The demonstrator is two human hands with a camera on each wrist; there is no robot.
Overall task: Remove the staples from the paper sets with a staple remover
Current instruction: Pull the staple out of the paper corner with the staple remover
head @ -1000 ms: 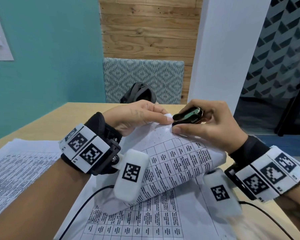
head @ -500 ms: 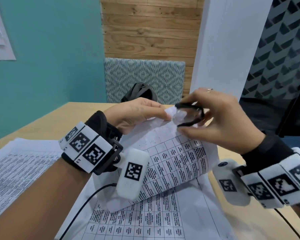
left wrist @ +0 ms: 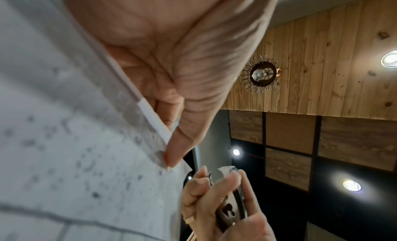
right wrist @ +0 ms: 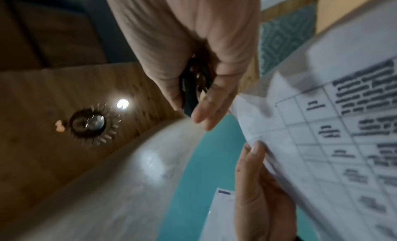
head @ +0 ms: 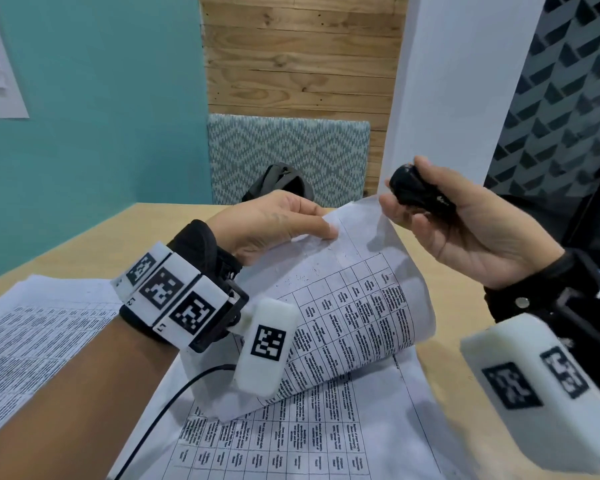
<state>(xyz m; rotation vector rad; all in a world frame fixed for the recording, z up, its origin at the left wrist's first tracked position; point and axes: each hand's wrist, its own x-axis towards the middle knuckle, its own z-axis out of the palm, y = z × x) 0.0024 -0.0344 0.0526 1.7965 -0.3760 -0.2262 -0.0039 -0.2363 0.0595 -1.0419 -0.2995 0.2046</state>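
Note:
A set of white printed table sheets (head: 354,306) curls up off the wooden table (head: 94,244). My left hand (head: 278,220) pinches its raised top corner between thumb and fingers; the left wrist view shows the thumb (left wrist: 193,125) pressed on the paper's (left wrist: 64,142) edge. My right hand (head: 465,230) is lifted just right of that corner, palm turned up, and grips a black staple remover (head: 418,194). The remover (right wrist: 191,92) is clear of the sheet (right wrist: 322,142). No staple can be made out.
More printed sheets (head: 32,341) lie flat at the left and another sheet (head: 291,445) lies under the curled set. A black cable (head: 153,427) crosses the papers. A patterned chair back (head: 288,157) with a dark bag (head: 281,181) stands behind the table.
The right hand has pulled the staple remover off the paper's corner, lifted it to the right and rolled the palm up. The left hand keeps its pinch on the corner.

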